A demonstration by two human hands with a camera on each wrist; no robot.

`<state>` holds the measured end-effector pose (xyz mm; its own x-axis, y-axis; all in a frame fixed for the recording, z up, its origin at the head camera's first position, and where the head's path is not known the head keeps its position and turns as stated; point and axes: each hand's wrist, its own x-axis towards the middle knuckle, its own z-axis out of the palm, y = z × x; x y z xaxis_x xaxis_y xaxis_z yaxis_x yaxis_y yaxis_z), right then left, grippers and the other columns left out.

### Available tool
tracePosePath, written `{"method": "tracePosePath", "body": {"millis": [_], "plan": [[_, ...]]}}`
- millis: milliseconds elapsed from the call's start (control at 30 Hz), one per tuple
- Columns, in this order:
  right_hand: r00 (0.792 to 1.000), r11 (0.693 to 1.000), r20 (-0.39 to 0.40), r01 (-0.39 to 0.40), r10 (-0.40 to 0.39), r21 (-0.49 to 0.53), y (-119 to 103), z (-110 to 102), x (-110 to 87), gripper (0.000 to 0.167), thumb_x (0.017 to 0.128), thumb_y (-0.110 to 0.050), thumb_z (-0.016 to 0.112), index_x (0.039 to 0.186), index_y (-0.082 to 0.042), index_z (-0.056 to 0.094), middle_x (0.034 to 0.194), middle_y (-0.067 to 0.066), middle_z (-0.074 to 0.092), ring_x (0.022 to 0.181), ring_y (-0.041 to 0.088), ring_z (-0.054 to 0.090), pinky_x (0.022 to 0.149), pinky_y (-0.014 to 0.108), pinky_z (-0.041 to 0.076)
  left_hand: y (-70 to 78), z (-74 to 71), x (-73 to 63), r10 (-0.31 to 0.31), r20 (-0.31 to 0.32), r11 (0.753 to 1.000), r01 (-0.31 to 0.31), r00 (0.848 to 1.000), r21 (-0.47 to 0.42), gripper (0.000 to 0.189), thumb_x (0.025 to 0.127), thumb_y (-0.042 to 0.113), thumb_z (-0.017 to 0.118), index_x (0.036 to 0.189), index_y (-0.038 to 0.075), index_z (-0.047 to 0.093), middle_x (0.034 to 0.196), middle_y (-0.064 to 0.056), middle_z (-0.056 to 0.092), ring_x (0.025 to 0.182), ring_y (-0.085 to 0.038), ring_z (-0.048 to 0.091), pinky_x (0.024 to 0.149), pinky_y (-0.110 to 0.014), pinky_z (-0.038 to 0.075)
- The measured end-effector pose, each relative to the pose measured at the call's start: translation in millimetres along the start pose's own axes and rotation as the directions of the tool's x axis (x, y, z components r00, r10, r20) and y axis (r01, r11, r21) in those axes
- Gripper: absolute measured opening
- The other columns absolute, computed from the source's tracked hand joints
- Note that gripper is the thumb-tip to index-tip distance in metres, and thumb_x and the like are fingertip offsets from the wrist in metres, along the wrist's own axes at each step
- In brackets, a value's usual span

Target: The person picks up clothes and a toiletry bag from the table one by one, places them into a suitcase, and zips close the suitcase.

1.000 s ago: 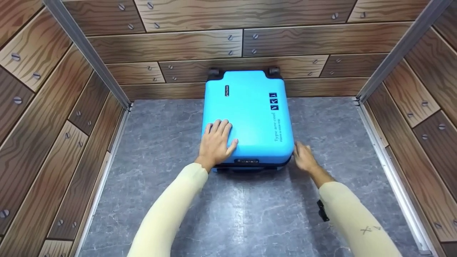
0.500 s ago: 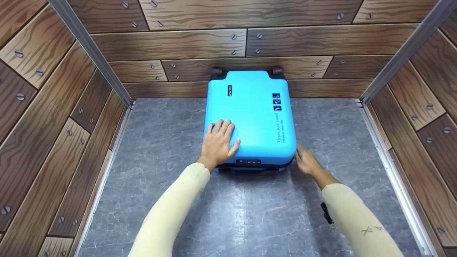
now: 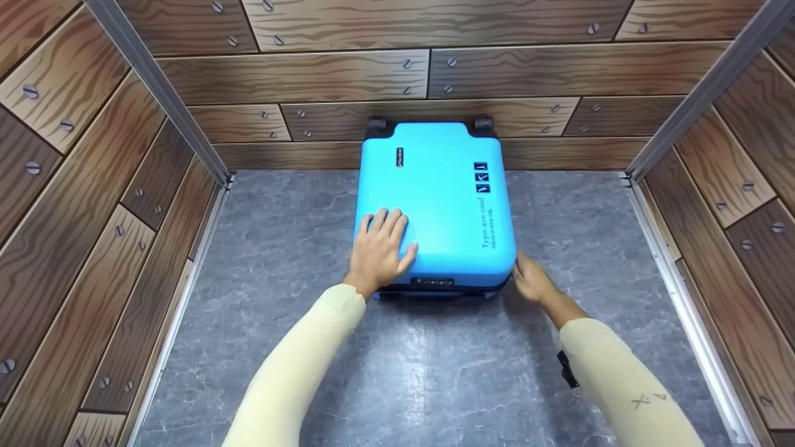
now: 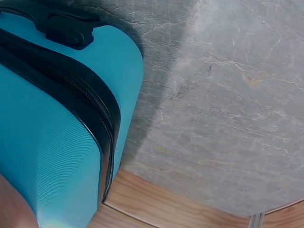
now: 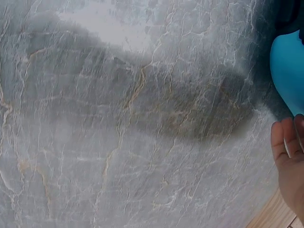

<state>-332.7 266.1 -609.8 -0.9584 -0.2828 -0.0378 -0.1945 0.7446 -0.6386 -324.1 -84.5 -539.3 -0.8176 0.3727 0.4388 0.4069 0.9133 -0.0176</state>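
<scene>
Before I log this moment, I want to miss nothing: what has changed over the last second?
Very little: the head view has shifted slightly, and the fingers of the right hand have moved a touch beside the near right corner of the blue suitcase. No visible grasp or release. The suitcase looks unmoved on the floor; the left hand stays on its near left part.

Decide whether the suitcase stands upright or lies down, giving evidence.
The blue suitcase lies down: its broad printed face is up, its wheels toward the back wall.
</scene>
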Motion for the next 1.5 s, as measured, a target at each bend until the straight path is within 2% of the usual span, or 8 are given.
{"method": "tracePosePath", "body": {"millis": [133, 233, 400, 500, 667, 833, 1133, 1500], "plan": [[0.999, 0.998, 0.023, -0.034, 0.033, 0.058, 0.6, -1.9, 0.9, 0.048, 0.108, -0.016, 0.031, 0.143, 0.016, 0.037, 0.143, 0.039, 0.043, 0.136, 0.054, 0.039, 0.115, 0.06, 0.027, 0.4, 1.0, 0.2, -0.002, 0.001, 1.0, 0.002, 1.0, 0.002, 0.056, 0.1, 0.051, 0.036, 0.138, 0.013, 0.053, 0.143, -0.007, 0.053, 0.136, -0.03, 0.045, 0.112, -0.05, 0.033], [1.0, 0.998, -0.003, -0.026, 0.026, 0.054, 1.8, -1.2, 1.3, 0.043, 0.108, -0.015, 0.033, 0.136, 0.015, 0.047, 0.133, 0.037, 0.053, 0.129, 0.053, 0.047, 0.111, 0.061, 0.033, 0.3, 1.5, -0.3, 0.003, -0.006, 1.0, -0.003, 1.0, 0.001, 0.057, 0.1, 0.051, 0.035, 0.138, 0.012, 0.053, 0.143, -0.007, 0.053, 0.136, -0.03, 0.045, 0.111, -0.05, 0.034], [0.985, 0.979, -0.129, 0.089, -0.114, -0.184, 2.1, 2.0, 1.7, 0.024, 0.101, -0.01, 0.047, 0.104, 0.01, 0.061, 0.1, 0.029, 0.063, 0.101, 0.047, 0.056, 0.092, 0.056, 0.044, -0.4, 1.3, -1.0, 0.008, -0.032, 1.0, -0.008, 0.999, 0.009, 0.056, 0.1, 0.051, 0.036, 0.136, 0.012, 0.054, 0.14, -0.008, 0.055, 0.134, -0.03, 0.046, 0.11, -0.05, 0.035], [0.941, 0.911, -0.21, 0.173, -0.265, -0.374, 3.4, 3.2, 0.8, 0.018, 0.094, -0.01, 0.056, 0.09, 0.007, 0.06, 0.087, 0.024, 0.06, 0.087, 0.041, 0.05, 0.084, 0.052, 0.043, -0.5, 0.5, -0.4, 0.009, -0.03, 1.0, -0.009, 1.0, 0.018, 0.057, 0.1, 0.051, 0.036, 0.137, 0.012, 0.054, 0.141, -0.008, 0.055, 0.134, -0.03, 0.047, 0.11, -0.051, 0.035], [0.809, 0.784, -0.289, 0.303, -0.512, -0.542, 10.3, 6.3, -1.8, 0.016, 0.084, -0.006, 0.064, 0.075, 0.004, 0.056, 0.073, 0.017, 0.055, 0.072, 0.037, 0.046, 0.066, 0.047, 0.041, 0.4, -1.5, -0.5, -0.001, 0.001, 0.999, 0.001, 1.0, 0.037, 0.058, 0.1, 0.05, 0.035, 0.139, 0.012, 0.052, 0.142, -0.008, 0.053, 0.135, -0.03, 0.046, 0.111, -0.05, 0.034], [0.699, 0.72, -0.343, 0.353, -0.627, -0.597, 16.8, 12.1, -8.0, 0.016, 0.081, -0.007, 0.062, 0.07, 0.001, 0.054, 0.066, 0.014, 0.05, 0.061, 0.035, 0.044, 0.052, 0.044, 0.036, 2.3, -0.7, -0.4, 0.006, -0.002, 0.999, -0.006, 1.0, 0.032, 0.057, 0.1, 0.05, 0.035, 0.139, 0.011, 0.052, 0.141, -0.008, 0.053, 0.134, -0.031, 0.046, 0.11, -0.05, 0.035], [0.632, 0.701, -0.388, 0.371, -0.671, -0.609, 15.2, 21.3, -19.4, 0.012, 0.075, -0.004, 0.065, 0.07, 0.002, 0.056, 0.063, 0.011, 0.048, 0.056, 0.032, 0.042, 0.05, 0.04, 0.031, 2.9, -0.8, -0.1, -0.003, 0.032, 0.999, 0.002, 0.999, 0.041, 0.058, 0.1, 0.051, 0.034, 0.142, 0.012, 0.049, 0.144, -0.008, 0.051, 0.135, -0.03, 0.044, 0.112, -0.05, 0.034], [0.61, 0.728, -0.449, 0.342, -0.653, -0.594, 14.5, 35.3, -31.1, 0.011, 0.074, -0.004, 0.068, 0.075, 0.004, 0.06, 0.064, 0.015, 0.054, 0.059, 0.034, 0.046, 0.051, 0.041, 0.036, 2.3, -0.7, 0.6, 0.011, -0.001, 0.999, -0.011, 1.0, 0.045, 0.057, 0.1, 0.05, 0.035, 0.139, 0.012, 0.051, 0.141, -0.008, 0.052, 0.133, -0.03, 0.046, 0.11, -0.05, 0.035]]}}
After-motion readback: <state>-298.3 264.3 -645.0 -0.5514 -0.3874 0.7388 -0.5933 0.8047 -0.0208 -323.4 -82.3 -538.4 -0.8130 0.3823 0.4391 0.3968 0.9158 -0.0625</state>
